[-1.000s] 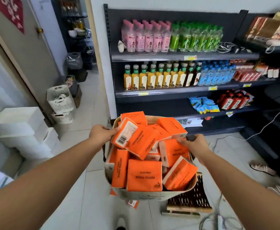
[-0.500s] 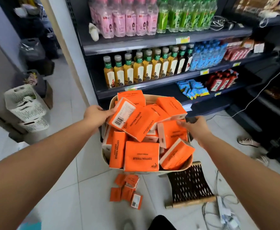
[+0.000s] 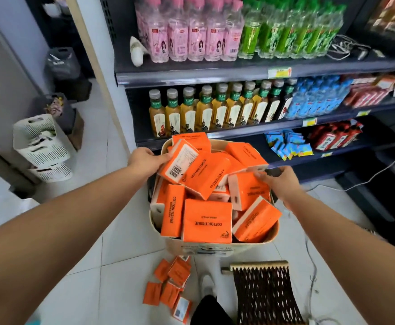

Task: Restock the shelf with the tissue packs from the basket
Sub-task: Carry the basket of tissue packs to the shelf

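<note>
— What are the hands doing?

— Both are grasping the basket (image 3: 215,246). The left hand (image 3: 145,161) curls over the far left rim, its fingers against a pack that shows its barcode. The right hand (image 3: 279,181) clamps the right edge, where a dark handle seems to sit. Neither holds a single pack.

— And the tissue packs?

— The tissue packs (image 3: 207,221) are all heaped in the basket, piled above the rim, some tilted on edge. None is on the shelf (image 3: 238,72) yet.

— What has changed in the last second?

— The shelf has come much nearer. The basket, held off the floor, is now right in front of the row of tea bottles (image 3: 203,113), and its far rim covers part of the tier below, left of the blue packets (image 3: 287,146). The grip is the same as it was. A cluster of small orange packs (image 3: 170,285) on the floor under the basket has also come into full view.

— Meaning?

— I judge the carrying is nearly done and stocking hasn't begun. The heap is loose, so a tilt could spill packs.
</note>
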`<state>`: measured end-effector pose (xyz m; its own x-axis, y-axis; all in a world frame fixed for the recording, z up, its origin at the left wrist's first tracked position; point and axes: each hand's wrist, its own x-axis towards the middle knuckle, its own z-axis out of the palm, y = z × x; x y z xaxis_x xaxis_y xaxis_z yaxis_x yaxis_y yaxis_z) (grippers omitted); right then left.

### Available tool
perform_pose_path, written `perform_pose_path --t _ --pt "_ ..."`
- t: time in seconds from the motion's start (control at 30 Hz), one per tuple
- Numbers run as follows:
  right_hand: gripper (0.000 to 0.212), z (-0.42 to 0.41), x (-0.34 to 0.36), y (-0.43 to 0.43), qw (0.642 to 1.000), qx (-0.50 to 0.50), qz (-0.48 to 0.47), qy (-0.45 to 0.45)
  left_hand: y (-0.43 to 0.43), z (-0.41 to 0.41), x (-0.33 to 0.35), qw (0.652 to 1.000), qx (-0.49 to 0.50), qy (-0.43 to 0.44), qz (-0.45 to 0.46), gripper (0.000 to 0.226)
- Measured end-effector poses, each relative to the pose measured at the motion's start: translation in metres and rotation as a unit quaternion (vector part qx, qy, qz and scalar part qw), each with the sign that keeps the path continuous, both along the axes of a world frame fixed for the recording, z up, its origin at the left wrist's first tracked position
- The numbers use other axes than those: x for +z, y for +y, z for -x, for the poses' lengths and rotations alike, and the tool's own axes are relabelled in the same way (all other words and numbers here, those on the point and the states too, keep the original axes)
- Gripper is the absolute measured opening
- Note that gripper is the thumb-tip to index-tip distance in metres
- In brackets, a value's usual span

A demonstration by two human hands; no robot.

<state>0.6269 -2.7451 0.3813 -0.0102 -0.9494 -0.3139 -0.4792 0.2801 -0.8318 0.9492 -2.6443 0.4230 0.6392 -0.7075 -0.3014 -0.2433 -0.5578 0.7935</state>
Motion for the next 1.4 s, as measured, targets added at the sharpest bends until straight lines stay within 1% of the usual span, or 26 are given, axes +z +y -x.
perform_pose_path --t 0.17,0.23,0.27,0.37,0.5,0.57,0.77,0.93,1.0,1.1,1.23,1.4 --pt "0.065 0.0 -0.007 -0.043 0.999 0.019 -0.032 -0.02 -0.031 0.005 -0.008 1.0 0.01 -0.004 -0.02 0.036" --pt "0.076 0.004 -0.015 -0.067 0.999 0.045 -0.027 -0.01 -0.042 0.006 -0.012 1.0 0.019 -0.004 -0.016 0.038" --pt "0.076 0.006 -0.016 -0.076 0.998 0.053 -0.025 0.0 -0.048 0.006 -0.015 1.0 0.024 -0.001 -0.013 0.04" --pt "0.063 0.005 -0.017 -0.096 0.998 0.063 -0.022 0.002 -0.058 0.009 -0.02 0.999 0.028 -0.002 -0.021 0.053" --pt "0.055 0.004 -0.017 -0.111 0.997 0.071 -0.022 0.006 -0.067 0.014 -0.024 0.999 0.04 -0.004 -0.032 0.052" --pt "0.054 0.004 -0.019 -0.116 0.997 0.078 -0.024 0.011 -0.069 0.017 -0.025 0.998 0.039 -0.013 -0.043 0.05" --pt "0.057 -0.001 -0.027 -0.116 0.996 0.082 -0.04 0.017 -0.063 0.023 -0.035 0.996 0.064 -0.01 -0.068 0.057" --pt "0.06 -0.006 -0.035 -0.107 0.995 0.089 -0.045 0.011 -0.047 0.025 -0.041 0.995 0.081 0.005 -0.066 0.06" --pt "0.058 -0.008 -0.033 -0.099 0.995 0.09 -0.036 0.006 -0.038 0.025 -0.042 0.994 0.091 0.013 -0.062 0.063" --pt "0.055 -0.009 -0.029 -0.087 0.996 0.087 -0.025 0.002 -0.025 0.025 -0.041 0.995 0.092 0.018 -0.047 0.058" --pt "0.058 -0.013 -0.017 -0.08 0.997 0.079 0.004 -0.009 -0.013 0.024 -0.032 0.995 0.092 0.01 -0.02 0.045" --pt "0.059 -0.018 0.004 -0.077 0.995 0.094 0.023 0.008 -0.004 0.021 -0.023 0.994 0.104 -0.013 0.002 0.047"
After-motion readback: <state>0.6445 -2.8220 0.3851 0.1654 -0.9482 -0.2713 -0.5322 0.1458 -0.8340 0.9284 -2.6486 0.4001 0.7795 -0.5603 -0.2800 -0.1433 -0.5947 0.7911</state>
